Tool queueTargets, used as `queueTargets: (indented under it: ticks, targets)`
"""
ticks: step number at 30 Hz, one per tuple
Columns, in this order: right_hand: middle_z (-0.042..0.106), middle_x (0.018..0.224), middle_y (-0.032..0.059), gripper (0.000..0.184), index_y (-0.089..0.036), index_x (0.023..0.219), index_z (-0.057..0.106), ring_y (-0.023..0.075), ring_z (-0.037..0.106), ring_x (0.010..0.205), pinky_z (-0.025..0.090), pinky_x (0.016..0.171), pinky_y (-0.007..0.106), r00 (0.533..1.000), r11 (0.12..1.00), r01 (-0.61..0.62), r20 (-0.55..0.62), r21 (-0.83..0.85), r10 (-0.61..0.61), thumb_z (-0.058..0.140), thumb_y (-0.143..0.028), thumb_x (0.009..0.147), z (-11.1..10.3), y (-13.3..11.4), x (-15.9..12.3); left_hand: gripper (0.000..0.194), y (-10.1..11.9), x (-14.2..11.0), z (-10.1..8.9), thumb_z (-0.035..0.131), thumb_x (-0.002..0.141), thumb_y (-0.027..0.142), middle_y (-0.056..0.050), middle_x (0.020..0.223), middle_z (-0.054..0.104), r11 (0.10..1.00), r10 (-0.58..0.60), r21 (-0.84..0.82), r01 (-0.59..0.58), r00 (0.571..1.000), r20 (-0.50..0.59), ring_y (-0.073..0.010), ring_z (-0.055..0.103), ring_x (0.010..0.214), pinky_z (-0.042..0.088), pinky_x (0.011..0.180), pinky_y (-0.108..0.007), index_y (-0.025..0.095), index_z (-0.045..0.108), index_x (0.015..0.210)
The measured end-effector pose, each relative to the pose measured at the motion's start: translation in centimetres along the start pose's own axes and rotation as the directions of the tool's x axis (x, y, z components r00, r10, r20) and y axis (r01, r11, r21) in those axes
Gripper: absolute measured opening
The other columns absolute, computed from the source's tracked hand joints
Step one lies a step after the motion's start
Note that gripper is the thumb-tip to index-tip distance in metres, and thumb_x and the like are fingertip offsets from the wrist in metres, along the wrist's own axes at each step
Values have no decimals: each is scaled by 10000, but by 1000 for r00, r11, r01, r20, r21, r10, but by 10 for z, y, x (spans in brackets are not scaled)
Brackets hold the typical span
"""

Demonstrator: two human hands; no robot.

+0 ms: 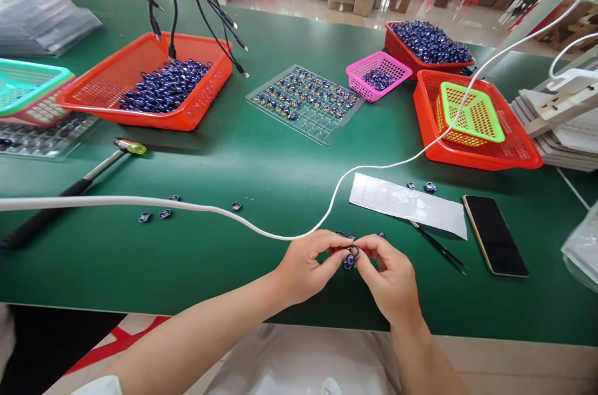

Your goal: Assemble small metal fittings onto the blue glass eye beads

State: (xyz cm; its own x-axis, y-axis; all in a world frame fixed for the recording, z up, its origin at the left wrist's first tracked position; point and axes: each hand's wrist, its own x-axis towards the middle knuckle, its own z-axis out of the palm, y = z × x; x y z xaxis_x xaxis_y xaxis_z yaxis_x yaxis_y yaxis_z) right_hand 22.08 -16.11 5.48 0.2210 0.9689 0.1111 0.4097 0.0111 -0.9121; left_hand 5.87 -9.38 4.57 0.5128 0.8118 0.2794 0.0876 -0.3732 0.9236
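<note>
Near the table's front edge, my left hand (314, 263) and my right hand (390, 276) meet, both pinched on a small dark-blue shiny part with a ring-shaped loop (350, 258). Thumbs and forefingers press it from both sides, so some of it is hidden. Just beyond my fingertips lie a few similar blue pieces (382, 235), partly covered by the hands. To the right of my right hand are black tweezers (441, 247), their end under a white paper strip (406, 200). Two small blue parts (430, 187) rest behind the strip.
A white cable (261, 231) crosses just beyond my hands. Behind it stand a clear compartment tray (322, 132), a red basket (196, 111) of blue parts and a pink basket (374, 93). A hammer (100, 166) lies left, a phone (496, 236) right. Black cables (172, 21) hang above.
</note>
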Motion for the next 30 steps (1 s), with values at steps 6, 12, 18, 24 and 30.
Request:
queueTargets:
  ticks: [6, 12, 18, 24, 30]
  targets:
    - [683, 765, 13, 97, -201, 852, 677, 145, 644, 668, 531, 620, 238, 996, 995, -91, 21, 43, 90, 598, -248, 882, 4, 4, 0, 159, -1, 0, 3, 615, 874, 179, -71, 831, 764, 998, 50, 25, -50, 999, 11, -166, 703, 737, 567, 697, -264, 186, 743, 968]
    - [680, 796, 2, 103, -215, 877, 665, 142, 631, 695, 516, 640, 247, 991, 993, -28, 126, -113, 43, 569, -224, 910, -9, -1, 3, 144, -1, 2, -2, 635, 837, 189, -54, 860, 764, 992, -123, 20, 122, 992, 36, -171, 707, 762, 571, 724, -275, 186, 748, 926]
    - [673, 1038, 64, 244, -236, 1105, 653, 195, 650, 915, 565, 790, 333, 917, 881, 321, 347, -348, -197, 503, -128, 947, -16, 7, -11, 135, -9, 10, -8, 663, 820, 245, -56, 825, 751, 914, -343, -224, 338, 939, 19, -170, 691, 725, 578, 677, -273, 159, 727, 902]
    - [654, 1031, 114, 313, -191, 1175, 618, 214, 662, 863, 593, 692, 342, 870, 710, 477, 395, -519, -296, 412, -93, 960, -2, 23, -20, 200, -10, 15, -10, 755, 739, 280, -33, 784, 724, 761, -490, -448, 470, 868, 77, -147, 671, 677, 577, 649, -268, 154, 716, 890]
    - [572, 876, 53, 185, -195, 956, 594, 147, 572, 628, 503, 552, 283, 894, 797, 374, 413, -473, -174, 418, -141, 974, -7, 17, -19, 283, -9, 19, -12, 819, 687, 302, -38, 727, 721, 607, -527, -604, 517, 830, 180, -152, 691, 669, 535, 585, -238, 124, 699, 871]
